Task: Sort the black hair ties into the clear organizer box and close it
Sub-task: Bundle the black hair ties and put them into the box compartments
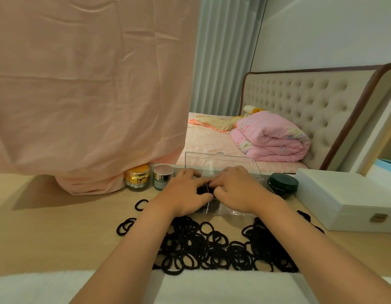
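A clear organizer box (pixel 234 210) sits on the wooden table, its transparent lid (pixel 221 163) standing open behind it. My left hand (pixel 185 191) and my right hand (pixel 236 188) are both over the box, fingers curled down onto a bunch of black hair ties (pixel 204 190) in a left compartment. The ties there are mostly hidden under my fingers. A big loose pile of black hair ties (pixel 207 244) spreads across the table between the box and me.
A gold jar (pixel 138 177) and a small silver-lidded jar (pixel 162 176) stand left of the box. A dark green round tin (pixel 283 184) and a white case (pixel 348 198) lie to the right. A pink cloth (pixel 87 95) hangs at left; a white towel (pixel 201 286) covers the near edge.
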Demonstrator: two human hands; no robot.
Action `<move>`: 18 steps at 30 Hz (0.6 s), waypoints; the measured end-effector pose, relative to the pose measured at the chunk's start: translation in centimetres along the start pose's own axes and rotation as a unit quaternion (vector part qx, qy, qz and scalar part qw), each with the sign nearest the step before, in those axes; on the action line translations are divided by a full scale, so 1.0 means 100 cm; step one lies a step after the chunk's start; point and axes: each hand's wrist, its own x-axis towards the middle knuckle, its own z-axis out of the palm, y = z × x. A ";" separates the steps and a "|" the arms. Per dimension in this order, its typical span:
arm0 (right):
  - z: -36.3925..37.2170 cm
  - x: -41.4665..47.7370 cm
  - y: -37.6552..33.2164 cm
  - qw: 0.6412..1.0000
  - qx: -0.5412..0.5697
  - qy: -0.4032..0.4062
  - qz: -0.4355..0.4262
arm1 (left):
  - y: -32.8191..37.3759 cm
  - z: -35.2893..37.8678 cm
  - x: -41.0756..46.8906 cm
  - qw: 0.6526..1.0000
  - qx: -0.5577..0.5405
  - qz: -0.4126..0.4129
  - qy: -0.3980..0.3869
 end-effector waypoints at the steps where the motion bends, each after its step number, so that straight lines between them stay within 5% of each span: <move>1: 0.004 0.000 -0.003 0.999 -0.027 -0.028 -0.010 | 0.000 -0.001 0.000 1.000 0.003 -0.002 0.002; 4: 0.001 -0.005 -0.007 0.999 0.002 -0.050 0.001 | 0.000 -0.003 -0.001 1.000 -0.017 -0.015 0.003; 10: -0.031 -0.026 -0.012 0.987 0.131 0.084 0.049 | -0.003 -0.015 -0.024 0.995 -0.038 -0.034 0.085; 12: -0.034 -0.036 -0.024 0.981 0.175 0.070 0.056 | -0.009 -0.020 -0.037 0.992 -0.026 -0.047 0.110; 18: -0.007 -0.059 -0.070 0.984 0.167 -0.054 -0.006 | -0.029 -0.023 -0.074 0.986 0.081 -0.140 -0.039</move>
